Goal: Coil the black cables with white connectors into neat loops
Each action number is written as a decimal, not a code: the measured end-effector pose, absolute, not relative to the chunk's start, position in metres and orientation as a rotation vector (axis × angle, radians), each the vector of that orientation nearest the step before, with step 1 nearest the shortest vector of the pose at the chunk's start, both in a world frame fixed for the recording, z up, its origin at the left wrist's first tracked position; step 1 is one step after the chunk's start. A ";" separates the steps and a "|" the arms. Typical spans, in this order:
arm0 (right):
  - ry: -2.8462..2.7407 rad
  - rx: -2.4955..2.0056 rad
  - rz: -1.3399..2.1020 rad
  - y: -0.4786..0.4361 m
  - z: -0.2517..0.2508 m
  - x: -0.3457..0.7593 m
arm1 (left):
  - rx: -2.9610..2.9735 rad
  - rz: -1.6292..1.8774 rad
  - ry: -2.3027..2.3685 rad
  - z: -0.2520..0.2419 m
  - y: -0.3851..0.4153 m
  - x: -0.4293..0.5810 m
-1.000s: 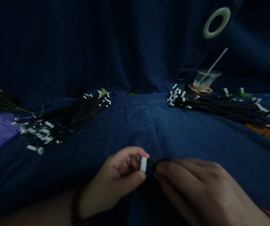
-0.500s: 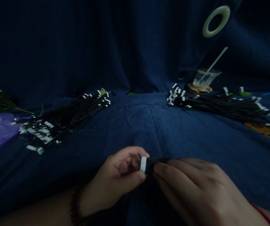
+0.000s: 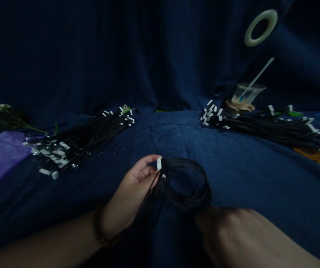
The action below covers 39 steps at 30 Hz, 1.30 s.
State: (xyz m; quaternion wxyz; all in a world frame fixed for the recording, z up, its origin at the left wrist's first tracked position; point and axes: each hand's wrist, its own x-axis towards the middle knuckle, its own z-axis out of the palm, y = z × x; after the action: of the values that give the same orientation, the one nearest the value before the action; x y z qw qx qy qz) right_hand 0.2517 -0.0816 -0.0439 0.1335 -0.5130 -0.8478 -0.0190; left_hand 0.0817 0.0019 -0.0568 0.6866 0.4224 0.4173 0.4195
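My left hand (image 3: 142,177), with a beaded bracelet on its wrist, pinches a small white connector (image 3: 159,164) between thumb and fingers. From it a bundle of thin black wires (image 3: 203,175) curves out to the right and comes back in a loop under the connector. Several loose strands hang down past my left thumb. Just below the loop's right side is my right hand (image 3: 227,227), blurred and seen from the back. Its fingertips are hidden, so whether it grips any wire does not show.
Heaps of black wires with white ends lie at left (image 3: 90,134) and right (image 3: 260,126) on the dark blue cloth (image 3: 232,175). Around them are a purple bag (image 3: 6,156), a plastic cup with a straw (image 3: 246,95), orange cords (image 3: 313,156) and a hanging ring (image 3: 274,22).
My left hand has moved up and slightly left with the white connector. My right hand has drawn down and away from it, and the black wires now show as an open loop.
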 end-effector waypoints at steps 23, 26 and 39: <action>-1.606 -1.273 1.483 -0.066 -0.041 0.241 | 1.032 0.991 0.880 -0.062 0.002 0.078; -1.364 -1.046 1.829 -0.058 -0.020 0.259 | 1.025 1.005 0.871 -0.063 0.002 0.076; -0.856 -0.702 1.275 -0.036 0.002 0.305 | 1.103 1.092 0.786 -0.079 0.007 0.075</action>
State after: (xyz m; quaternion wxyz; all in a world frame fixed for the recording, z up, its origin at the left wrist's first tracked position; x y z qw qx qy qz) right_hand 0.3049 -0.0357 0.0023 0.6644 -0.3107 -0.3791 0.5643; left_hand 0.0755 0.0069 -0.0793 0.6450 0.4846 0.3454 0.4795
